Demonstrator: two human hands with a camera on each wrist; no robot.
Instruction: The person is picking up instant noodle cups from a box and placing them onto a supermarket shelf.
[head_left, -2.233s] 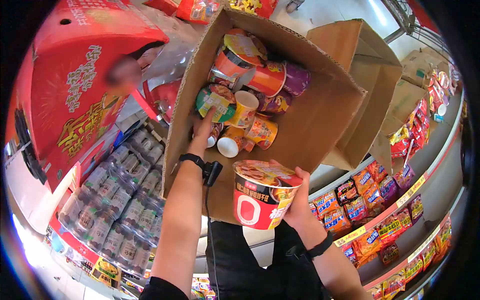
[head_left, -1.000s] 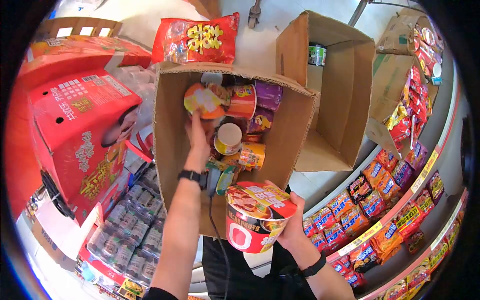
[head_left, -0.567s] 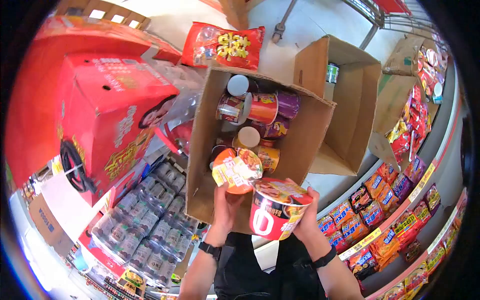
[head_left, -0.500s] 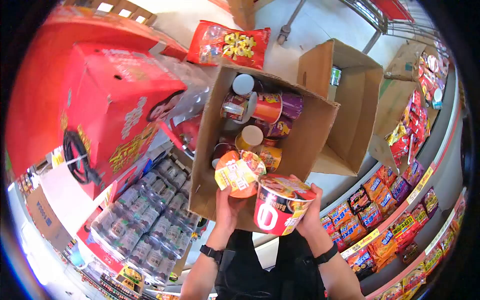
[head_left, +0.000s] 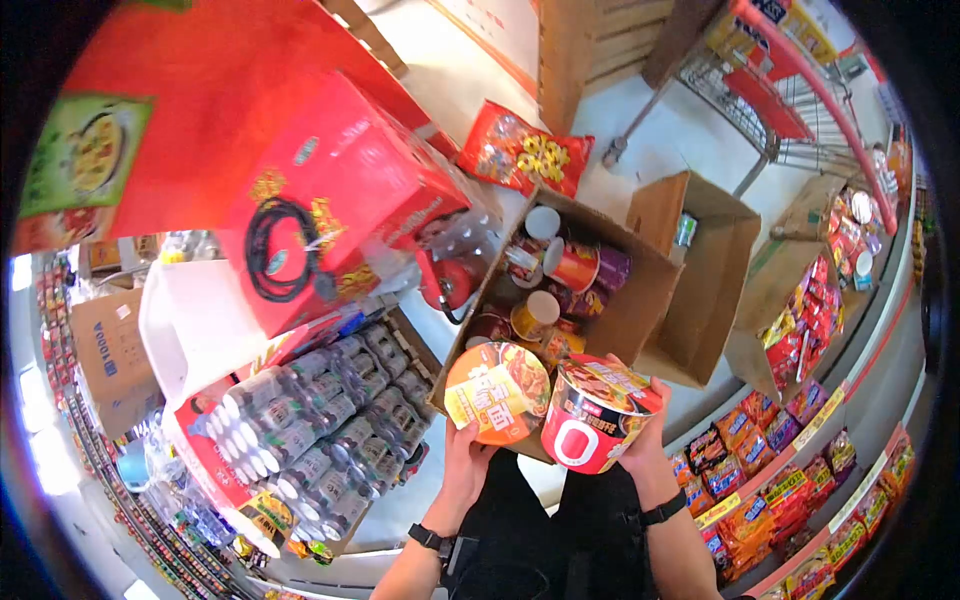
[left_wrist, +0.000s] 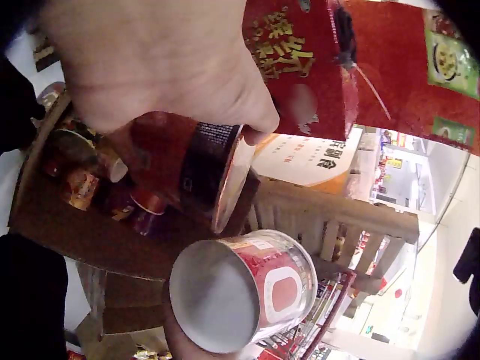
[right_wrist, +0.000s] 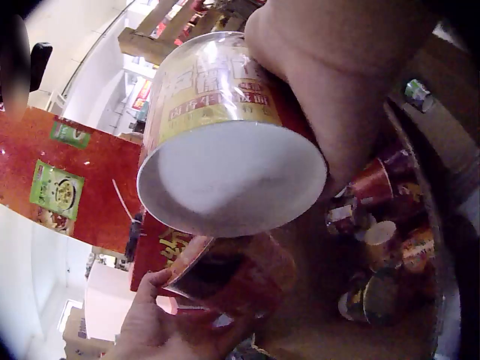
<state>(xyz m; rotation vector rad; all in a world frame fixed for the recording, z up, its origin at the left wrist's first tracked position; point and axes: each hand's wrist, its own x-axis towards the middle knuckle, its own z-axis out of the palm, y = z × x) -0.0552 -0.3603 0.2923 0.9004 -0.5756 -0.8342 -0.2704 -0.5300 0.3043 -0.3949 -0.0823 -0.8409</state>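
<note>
Both hands hold instant noodle tubs side by side over the near edge of an open cardboard box (head_left: 640, 305). My left hand (head_left: 467, 468) grips a tub with an orange lid (head_left: 497, 392), its top tipped toward the head camera. In my right hand (head_left: 648, 437) is a larger red and black noodle tub (head_left: 598, 415), with a white oval on its side. The right wrist view shows the red tub's plain white base (right_wrist: 232, 180). Inside the box lie several noodle cups, among them a red cup (head_left: 574, 267) and a yellow cup (head_left: 535, 314), some upright and some on their sides.
A second cardboard box (head_left: 700, 300) stands to the right, with a small green can (head_left: 686, 230) inside. Packs of bottles (head_left: 330, 430) are stacked at left, below a red carton (head_left: 340, 200). Shelves of noodle packets (head_left: 750, 500) curve along the right; a shopping cart (head_left: 780, 110) stands behind.
My left hand moved from a green-lidded cup to the orange-lidded tub, lifted it out and brought it beside the red tub. My right hand kept its grip; the head view turned leftward.
</note>
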